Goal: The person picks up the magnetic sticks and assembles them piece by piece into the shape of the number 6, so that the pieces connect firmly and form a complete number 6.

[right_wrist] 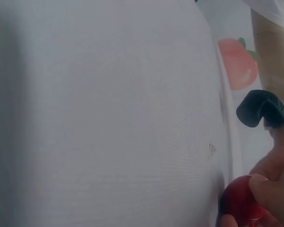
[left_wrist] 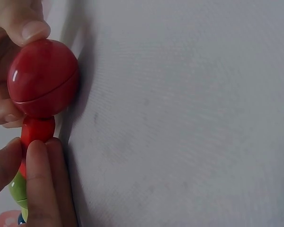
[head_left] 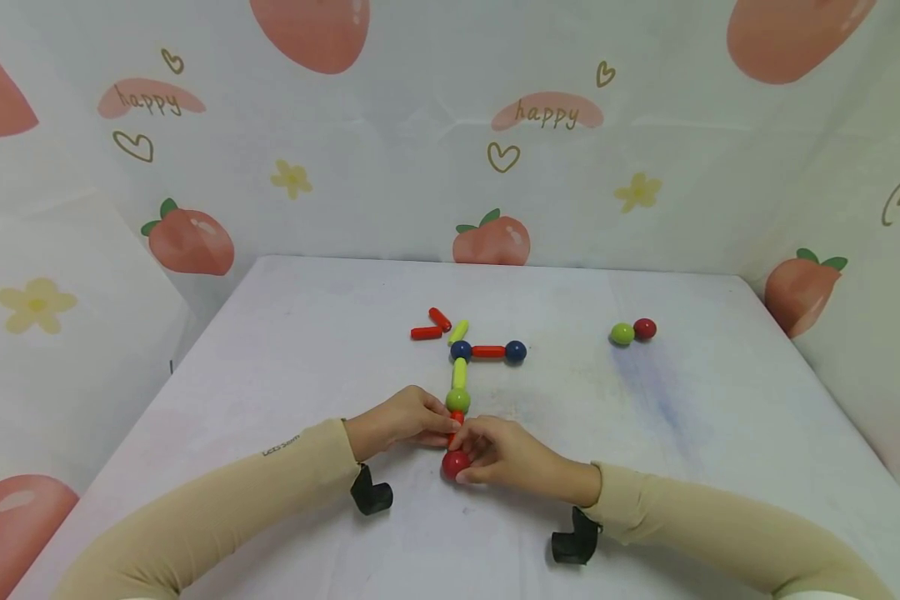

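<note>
A chain of magnetic pieces lies on the white table [head_left: 285, 375]: two blue balls [head_left: 461, 350] joined by a red rod [head_left: 488, 351], then a yellow-green rod [head_left: 459, 372], a green ball [head_left: 457, 400], a short red rod [head_left: 457, 416] and a red ball [head_left: 453, 464]. My left hand [head_left: 442, 429] pinches the short red rod [left_wrist: 38, 130]. My right hand [head_left: 471, 454] grips the red ball [left_wrist: 42, 78], which touches that rod's near end. The red ball [right_wrist: 239, 201] shows at the edge of the right wrist view, under a fingertip [right_wrist: 270, 194].
Two loose red rods [head_left: 427, 332] and a yellow-green rod [head_left: 458, 331] lie behind the chain. A green ball [head_left: 622, 334] and a red ball [head_left: 644, 328] sit together at the right. Printed sheets wall the table at the back and sides.
</note>
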Available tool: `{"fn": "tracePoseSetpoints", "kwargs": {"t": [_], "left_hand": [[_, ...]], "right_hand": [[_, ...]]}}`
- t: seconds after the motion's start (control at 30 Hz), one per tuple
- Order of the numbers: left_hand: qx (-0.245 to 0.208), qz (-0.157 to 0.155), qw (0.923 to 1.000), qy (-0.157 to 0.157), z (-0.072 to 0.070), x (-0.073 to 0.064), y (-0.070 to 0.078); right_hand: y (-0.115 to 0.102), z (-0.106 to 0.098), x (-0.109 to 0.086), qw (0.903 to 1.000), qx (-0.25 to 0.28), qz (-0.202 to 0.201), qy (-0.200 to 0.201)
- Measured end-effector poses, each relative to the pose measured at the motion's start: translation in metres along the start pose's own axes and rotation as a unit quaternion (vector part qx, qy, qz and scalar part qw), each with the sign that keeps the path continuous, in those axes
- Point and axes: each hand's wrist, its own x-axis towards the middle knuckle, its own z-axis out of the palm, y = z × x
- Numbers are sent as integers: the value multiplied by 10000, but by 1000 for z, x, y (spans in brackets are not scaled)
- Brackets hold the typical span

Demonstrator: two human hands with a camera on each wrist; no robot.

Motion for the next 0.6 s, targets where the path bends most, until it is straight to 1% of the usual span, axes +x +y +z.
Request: {"fn": "tracePoseSetpoints", "kwargs": {"t": [0.2, 0.37, 0.6], "left_hand": [[-22, 24, 10000, -70, -1, 3, -3], [-18, -28, 10000, -68, -2, 4, -3], [-90, -34, 9998, -186, -4, 6, -4]], "right_hand": [[0, 0, 1, 10000, 16, 15, -29], [1, 0, 2, 10000, 19, -36, -38], [2, 0, 2, 10000, -40, -23, -38]]}}
